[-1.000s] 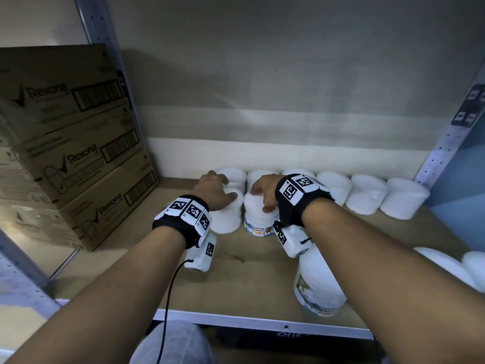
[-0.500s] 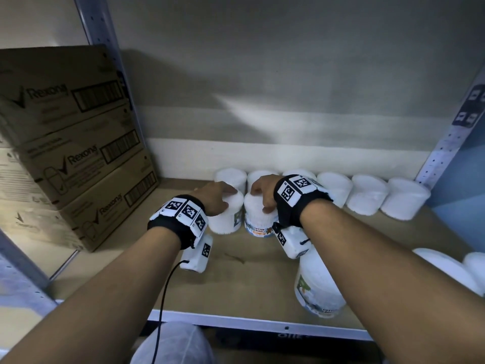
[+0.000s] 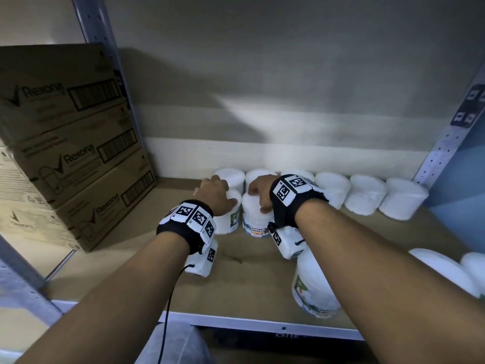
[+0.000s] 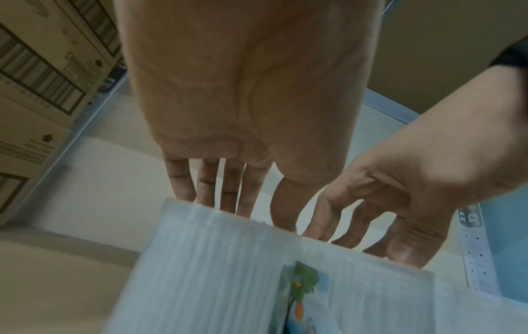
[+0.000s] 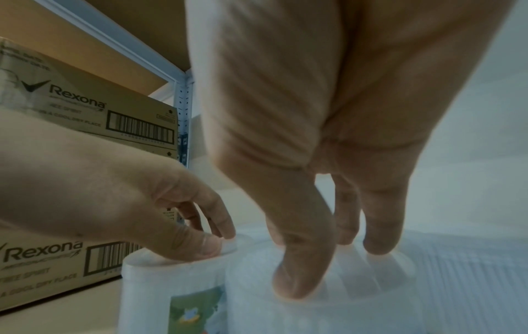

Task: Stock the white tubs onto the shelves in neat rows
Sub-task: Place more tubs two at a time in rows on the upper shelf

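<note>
Two white tubs stand side by side in front of a back row of white tubs (image 3: 364, 193). My left hand (image 3: 215, 193) grips the lid of the left tub (image 3: 231, 222) from above, its green label facing right. In the left wrist view the left hand's fingers (image 4: 228, 192) reach over the far rim of that tub (image 4: 214, 271). My right hand (image 3: 259, 190) grips the top of the right tub (image 3: 253, 219), labelled cotton buds. The right wrist view shows the right hand's fingertips (image 5: 302, 278) on that tub's lid (image 5: 328, 305).
Stacked brown Rexona cartons (image 3: 65, 143) fill the left of the wooden shelf (image 3: 131, 258). Another tub (image 3: 312, 292) stands near the front edge under my right forearm. More tubs (image 3: 441, 269) sit at the far right. A metal upright (image 3: 441, 153) bounds the right side.
The left tub has turned under my left hand, so its green label now shows on the right. My right hand and its tub have barely moved.
</note>
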Demonstrator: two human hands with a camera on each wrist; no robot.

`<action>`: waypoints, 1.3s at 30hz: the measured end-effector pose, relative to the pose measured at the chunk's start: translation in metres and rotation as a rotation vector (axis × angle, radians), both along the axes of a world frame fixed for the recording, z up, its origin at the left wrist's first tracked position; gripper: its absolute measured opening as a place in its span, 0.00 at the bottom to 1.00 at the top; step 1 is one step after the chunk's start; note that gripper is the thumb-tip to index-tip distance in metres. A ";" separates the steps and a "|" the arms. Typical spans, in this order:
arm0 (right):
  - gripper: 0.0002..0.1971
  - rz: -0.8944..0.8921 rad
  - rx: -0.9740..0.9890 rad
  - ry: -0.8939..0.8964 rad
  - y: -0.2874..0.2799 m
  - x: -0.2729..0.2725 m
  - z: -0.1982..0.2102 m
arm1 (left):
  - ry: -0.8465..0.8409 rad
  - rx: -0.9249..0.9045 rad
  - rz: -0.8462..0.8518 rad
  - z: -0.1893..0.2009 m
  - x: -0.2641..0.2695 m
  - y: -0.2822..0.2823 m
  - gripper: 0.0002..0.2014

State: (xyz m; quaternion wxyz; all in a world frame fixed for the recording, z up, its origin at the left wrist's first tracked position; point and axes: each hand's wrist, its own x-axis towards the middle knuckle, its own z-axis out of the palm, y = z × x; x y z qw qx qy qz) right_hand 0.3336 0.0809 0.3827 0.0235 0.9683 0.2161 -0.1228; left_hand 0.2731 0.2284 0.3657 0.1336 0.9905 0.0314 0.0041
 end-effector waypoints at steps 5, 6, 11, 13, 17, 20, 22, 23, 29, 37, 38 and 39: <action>0.35 0.008 0.013 0.007 0.001 0.002 0.000 | 0.043 0.007 -0.037 0.005 0.002 0.002 0.26; 0.35 0.010 0.014 0.007 0.002 0.002 -0.001 | 0.048 -0.005 -0.047 0.005 0.002 0.004 0.25; 0.35 0.029 0.009 0.017 0.003 0.003 0.002 | 0.097 -0.052 -0.108 0.006 0.003 0.011 0.23; 0.35 0.025 0.016 0.016 0.003 0.003 0.002 | 0.098 -0.062 -0.139 0.006 0.004 0.013 0.22; 0.37 0.025 0.007 0.009 0.003 0.006 -0.002 | -0.059 -0.177 -0.106 0.002 0.004 0.010 0.19; 0.37 0.027 0.018 0.006 0.003 0.001 0.002 | -0.156 -0.172 -0.012 -0.003 0.006 0.006 0.19; 0.33 0.024 0.000 0.017 0.004 -0.007 0.008 | -0.115 -0.121 0.016 -0.005 0.006 0.005 0.22; 0.31 0.018 -0.005 0.020 0.004 -0.009 0.010 | -0.093 -0.095 0.019 -0.007 0.005 0.004 0.23; 0.33 0.012 0.022 0.028 0.005 -0.006 0.008 | -0.046 -0.057 -0.023 -0.006 0.007 0.007 0.23; 0.24 -0.006 0.054 0.004 0.000 -0.009 0.007 | 0.072 -0.041 -0.151 0.007 0.005 0.014 0.22; 0.24 -0.003 0.063 0.006 0.001 -0.010 0.008 | 0.082 -0.045 -0.172 0.009 0.005 0.014 0.23; 0.25 -0.002 0.074 0.011 0.001 -0.009 0.008 | 0.087 -0.065 -0.187 0.011 0.004 0.015 0.24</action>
